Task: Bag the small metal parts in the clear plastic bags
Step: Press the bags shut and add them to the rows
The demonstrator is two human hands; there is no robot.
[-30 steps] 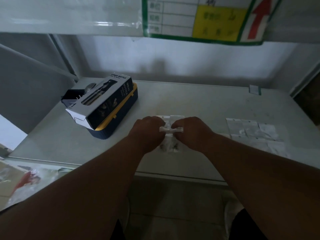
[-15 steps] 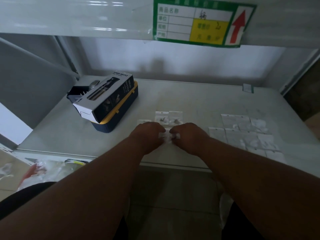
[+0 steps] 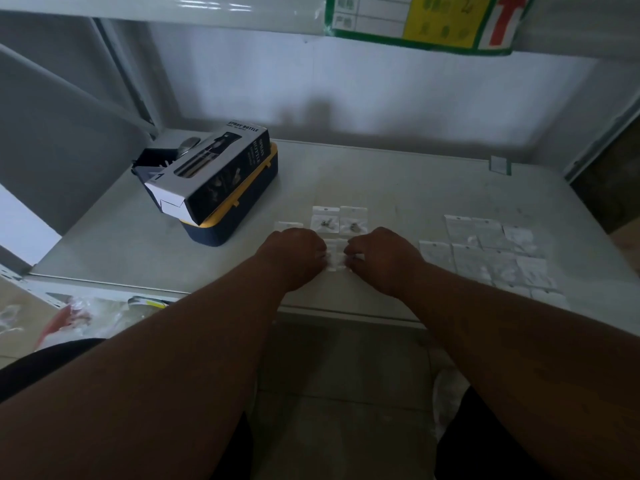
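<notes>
My left hand (image 3: 294, 256) and my right hand (image 3: 382, 256) pinch the two sides of one small clear plastic bag (image 3: 335, 258) just above the shelf, near its front edge. Whatever is inside that bag is hidden by my fingers. Just beyond my hands lie two clear bags with small dark metal parts inside (image 3: 325, 221) (image 3: 353, 223). A third small bag (image 3: 288, 225) lies to their left, partly behind my left hand. A spread of several clear bags (image 3: 485, 251) covers the shelf to the right.
A dark spray-bottle carton (image 3: 211, 169) rests on a blue and yellow case (image 3: 242, 211) at the back left of the grey shelf (image 3: 398, 178). An upper shelf with a green and yellow label (image 3: 422, 22) hangs overhead. Plastic-wrapped goods (image 3: 76, 317) lie lower left.
My hands have stayed together on the small bag. The view shifted, tilting up and then back down. The bagged parts beyond my hands came into clear sight.
</notes>
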